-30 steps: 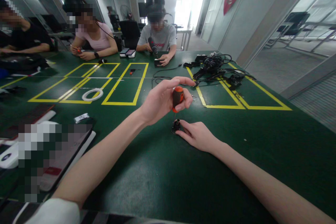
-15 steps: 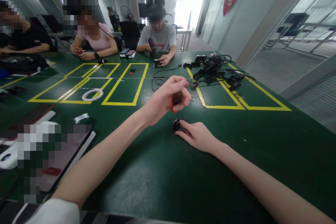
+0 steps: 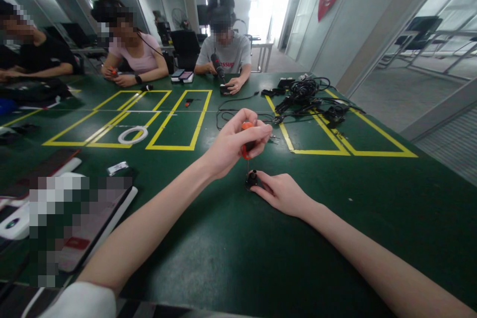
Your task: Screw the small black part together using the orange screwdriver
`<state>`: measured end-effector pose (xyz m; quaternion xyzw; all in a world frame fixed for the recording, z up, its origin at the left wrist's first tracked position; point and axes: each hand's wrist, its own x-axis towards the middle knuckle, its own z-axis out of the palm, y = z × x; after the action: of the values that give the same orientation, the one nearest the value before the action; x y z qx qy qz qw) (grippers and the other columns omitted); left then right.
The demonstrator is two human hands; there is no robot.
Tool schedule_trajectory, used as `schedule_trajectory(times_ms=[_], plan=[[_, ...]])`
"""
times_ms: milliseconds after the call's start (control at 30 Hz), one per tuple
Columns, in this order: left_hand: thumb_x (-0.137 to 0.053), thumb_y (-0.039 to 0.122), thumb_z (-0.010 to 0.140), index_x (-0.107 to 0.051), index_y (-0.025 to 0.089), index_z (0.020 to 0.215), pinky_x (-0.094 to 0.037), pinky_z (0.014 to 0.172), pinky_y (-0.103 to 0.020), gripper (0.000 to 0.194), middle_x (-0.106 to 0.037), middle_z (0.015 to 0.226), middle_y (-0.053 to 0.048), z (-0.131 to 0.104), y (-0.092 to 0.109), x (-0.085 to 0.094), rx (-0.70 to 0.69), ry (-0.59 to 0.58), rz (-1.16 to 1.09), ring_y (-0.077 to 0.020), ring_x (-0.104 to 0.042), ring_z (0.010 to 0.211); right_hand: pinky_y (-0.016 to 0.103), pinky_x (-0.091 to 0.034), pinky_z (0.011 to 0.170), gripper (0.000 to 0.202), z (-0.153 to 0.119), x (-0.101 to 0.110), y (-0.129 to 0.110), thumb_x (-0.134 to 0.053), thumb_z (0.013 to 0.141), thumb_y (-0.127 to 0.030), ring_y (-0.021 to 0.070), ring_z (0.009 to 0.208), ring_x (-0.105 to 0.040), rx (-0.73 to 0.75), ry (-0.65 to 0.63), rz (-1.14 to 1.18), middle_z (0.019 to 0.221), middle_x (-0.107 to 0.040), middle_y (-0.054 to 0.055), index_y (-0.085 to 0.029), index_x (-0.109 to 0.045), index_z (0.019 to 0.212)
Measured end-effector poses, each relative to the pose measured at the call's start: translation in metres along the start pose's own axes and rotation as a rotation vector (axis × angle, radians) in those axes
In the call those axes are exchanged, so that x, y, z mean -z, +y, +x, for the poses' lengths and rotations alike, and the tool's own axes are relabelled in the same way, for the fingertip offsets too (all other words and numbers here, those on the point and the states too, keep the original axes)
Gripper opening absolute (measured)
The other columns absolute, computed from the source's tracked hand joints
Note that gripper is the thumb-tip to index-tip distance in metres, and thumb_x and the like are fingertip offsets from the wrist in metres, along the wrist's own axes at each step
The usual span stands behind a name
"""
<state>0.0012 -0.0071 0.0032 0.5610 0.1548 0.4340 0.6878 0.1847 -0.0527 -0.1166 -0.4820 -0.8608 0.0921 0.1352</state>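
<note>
My left hand [image 3: 231, 145] grips an orange-handled screwdriver [image 3: 246, 143] held upright, its thin shaft pointing down into a small black part [image 3: 252, 179] on the green table [image 3: 231, 253]. My right hand [image 3: 282, 192] rests flat on the table with its fingertips pressed against that black part, steadying it. The screwdriver's handle is mostly hidden by my curled fingers.
A tangle of black cables and adapters [image 3: 309, 98] lies beyond my hands. Yellow tape rectangles [image 3: 179, 119] mark the table, with a white ring [image 3: 132, 135] in one. Flat devices [image 3: 70, 213] sit at the left. Three other people [image 3: 222, 52] work at the far side.
My left hand's fingers have rolled around the screwdriver handle, covering more of it than a second ago. My right hand and the black part have stayed put.
</note>
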Motion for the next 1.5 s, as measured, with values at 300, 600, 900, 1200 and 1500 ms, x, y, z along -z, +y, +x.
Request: schedule_trajectory(times_ms=[300, 600, 900, 1200, 1500], plan=[[-0.062, 0.040, 0.090, -0.063, 0.015, 0.081, -0.050, 0.070, -0.027, 0.026, -0.060, 0.076, -0.003, 0.000, 0.004, 0.007, 0.067, -0.166, 0.023, -0.0143, -0.059, 0.072, 0.026, -0.038, 0.059, 0.029, 0.000, 0.001, -0.001, -0.050, 0.110, -0.040, 0.0202, 0.059, -0.068, 0.001, -0.012, 0.011, 0.067, -0.070, 0.002, -0.018, -0.062, 0.125], [-0.079, 0.030, 0.087, -0.044, 0.021, 0.087, -0.042, 0.064, -0.021, 0.036, -0.052, 0.078, 0.006, -0.003, -0.002, 0.002, -0.265, -0.002, 0.489, -0.0078, -0.049, 0.067, 0.027, -0.038, 0.059, 0.027, 0.000, 0.002, -0.001, -0.049, 0.110, -0.039, 0.0220, 0.061, -0.070, -0.001, -0.013, 0.005, 0.068, -0.071, 0.002, -0.018, -0.062, 0.121], [-0.070, 0.045, 0.094, -0.053, 0.021, 0.107, -0.040, 0.064, -0.024, 0.032, -0.057, 0.080, 0.004, -0.005, -0.007, 0.009, -0.517, 0.021, 1.065, -0.0105, -0.053, 0.065, 0.027, -0.039, 0.060, 0.025, 0.001, 0.002, -0.001, -0.050, 0.109, -0.039, 0.0223, 0.064, -0.071, -0.004, -0.013, -0.002, 0.071, -0.073, 0.002, -0.019, -0.063, 0.119], [-0.052, 0.023, 0.084, -0.056, 0.018, 0.107, -0.037, 0.059, -0.026, 0.024, -0.064, 0.075, 0.002, -0.010, 0.016, 0.007, -0.485, -0.127, 1.445, -0.0141, -0.056, 0.060, 0.027, -0.040, 0.061, 0.025, 0.001, 0.002, -0.001, -0.051, 0.109, -0.037, 0.0231, 0.068, -0.074, 0.017, 0.006, 0.003, 0.079, -0.076, 0.005, -0.018, -0.063, 0.120], [-0.057, 0.037, 0.096, -0.058, 0.021, 0.117, -0.030, 0.056, -0.024, 0.026, -0.068, 0.074, 0.003, -0.010, 0.015, 0.013, -0.535, -0.157, 1.596, -0.0135, -0.060, 0.057, 0.028, -0.039, 0.060, 0.024, 0.000, 0.002, -0.001, -0.050, 0.108, -0.037, 0.0228, 0.062, -0.071, -0.002, -0.010, -0.013, 0.070, -0.072, 0.003, -0.018, -0.063, 0.119]])
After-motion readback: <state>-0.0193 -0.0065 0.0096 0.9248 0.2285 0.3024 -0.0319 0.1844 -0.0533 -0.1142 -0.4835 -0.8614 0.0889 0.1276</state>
